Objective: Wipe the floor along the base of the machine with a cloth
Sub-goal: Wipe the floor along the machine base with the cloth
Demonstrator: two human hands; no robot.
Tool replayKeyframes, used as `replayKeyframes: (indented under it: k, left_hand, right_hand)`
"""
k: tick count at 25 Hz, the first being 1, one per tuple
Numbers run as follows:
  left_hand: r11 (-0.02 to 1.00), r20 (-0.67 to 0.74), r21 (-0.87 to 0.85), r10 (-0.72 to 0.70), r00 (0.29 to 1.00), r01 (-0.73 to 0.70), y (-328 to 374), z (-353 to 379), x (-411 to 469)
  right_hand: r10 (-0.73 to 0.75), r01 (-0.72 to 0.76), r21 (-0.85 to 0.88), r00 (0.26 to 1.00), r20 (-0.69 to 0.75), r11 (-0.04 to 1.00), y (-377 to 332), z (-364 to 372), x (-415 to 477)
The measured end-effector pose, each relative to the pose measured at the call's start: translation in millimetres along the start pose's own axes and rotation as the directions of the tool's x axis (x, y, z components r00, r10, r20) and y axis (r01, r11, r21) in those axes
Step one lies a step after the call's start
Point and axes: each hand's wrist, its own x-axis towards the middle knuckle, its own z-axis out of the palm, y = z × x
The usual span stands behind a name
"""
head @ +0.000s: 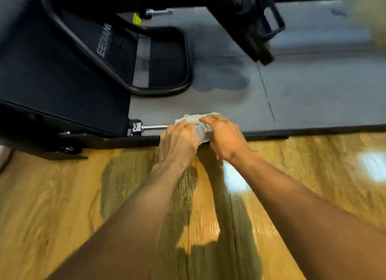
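Both hands, left and right, press flat on the crumpled pale grey cloth mid-frame; soft, light stuff, probably bunches easily, so palm it.

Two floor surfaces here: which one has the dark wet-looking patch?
The grey mat, beside the machine's black loop frame; the wooden floor shows only shadows and glare.

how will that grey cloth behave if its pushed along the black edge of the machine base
The cloth looks soft and crumpled, so it will likely bunch and fold rather than slide flat. Both the left hand and right hand press on it, which probably keeps it spread. It seems light and could snag on the metal bolt.
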Motion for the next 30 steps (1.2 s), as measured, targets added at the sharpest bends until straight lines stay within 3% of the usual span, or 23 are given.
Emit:
replayKeyframes:
  k: [3, 5, 7, 9, 13, 16, 19, 23, 26, 28, 30]
  left_hand:
    - [0.972, 0.02, 0.232, 0.04, 0.999, -0.043, -5.8, 16.4, 21.4]
    - [0.942, -0.04, 0.325, 0.109, 0.993, -0.091, -9.6, 19.1, 29.1]
    - [0.943, -0.09, 0.304, 0.169, 0.981, -0.135, -13.0, 16.7, 26.2]
    - [0.965, -0.123, 0.216, 0.179, 0.976, -0.15, -13.1, 3.8, 23.5]
    - [0.988, -0.11, 0.052, 0.154, 0.982, -0.149, -34.3, -10.2, -6.1]
    - [0.994, -0.067, -0.038, 0.098, 0.993, -0.1, -54.0, -9.3, -26.0]
    - [0.985, -0.059, -0.13, 0.103, 0.993, -0.11, -70.8, -14.4, -36.8]
    - [0.995, -0.029, -0.068, 0.07, 0.997, -0.072, -131.1, -21.6, -78.2]
    - [0.999, -0.008, -0.045, -0.023, 1.0, 0.023, -184.1, -29.9, -118.5]
    - [0.993, 0.01, -0.018, -0.112, 0.994, 0.112, -214.8, -36.5, -142.6]
    - [0.972, 0.005, -0.027, -0.233, 0.972, 0.233, -243.5, -41.4, -164.1]
  right_hand:
    - [-0.054, 0.058, -0.238, 0.998, 0.023, 0.969, 11.6, 21.2, 19.0]
    - [-0.091, 0.077, -0.366, 0.996, -0.022, 0.928, 16.0, 29.7, 25.2]
    - [-0.202, 0.131, -0.506, 0.976, -0.086, 0.852, 18.2, 34.3, 21.8]
    - [-0.282, 0.183, -0.534, 0.953, -0.109, 0.825, 16.3, 28.7, 19.4]
    - [-0.228, 0.176, -0.428, 0.971, -0.074, 0.887, 2.5, 21.7, 17.8]
    - [-0.158, 0.134, -0.245, 0.984, -0.079, 0.96, -23.0, 25.0, 10.6]
    - [-0.235, 0.225, -0.132, 0.97, -0.064, 0.965, -54.6, 53.1, -12.9]
    - [-0.235, 0.224, 0.163, 0.971, 0.051, 0.961, -92.9, 92.9, -34.1]
    - [-0.291, 0.236, 0.275, 0.939, 0.181, 0.932, -124.5, 131.1, -36.6]
    - [-0.355, 0.314, 0.199, 0.907, 0.227, 0.929, -146.2, 162.4, -41.7]
    - [-0.519, 0.544, -0.11, 0.833, 0.193, 0.832, -159.9, 185.5, -49.3]
